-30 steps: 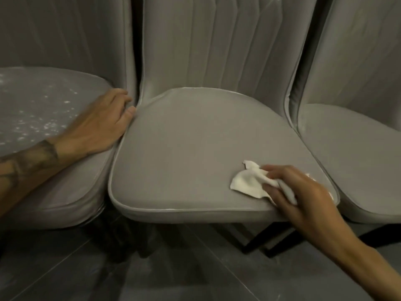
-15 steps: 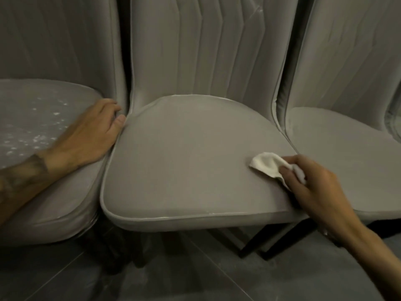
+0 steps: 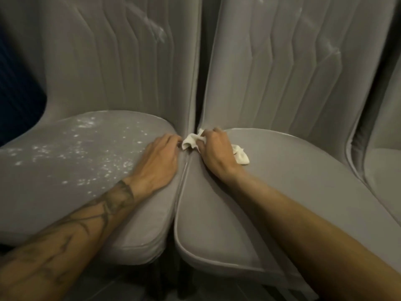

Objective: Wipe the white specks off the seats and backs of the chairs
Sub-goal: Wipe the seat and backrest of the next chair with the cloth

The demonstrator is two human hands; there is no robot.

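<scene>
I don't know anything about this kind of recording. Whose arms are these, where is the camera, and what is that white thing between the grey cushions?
No machine appears here: these are a person's two bare arms, filmed by a wide-angle camera worn on their head, looking forward and down. That is why the arms seem to reach out from the bottom of the picture.

In front are grey padded chairs standing side by side. The left seat is sprinkled with white specks. The middle seat looks clean from here.

The left hand rests flat on the edge of the speckled seat, with nothing in it. The right hand is closed around a crumpled white cloth, pressing it into the narrow gap where the two chairs meet at the back. It is the wiping rag for the specks.
</scene>
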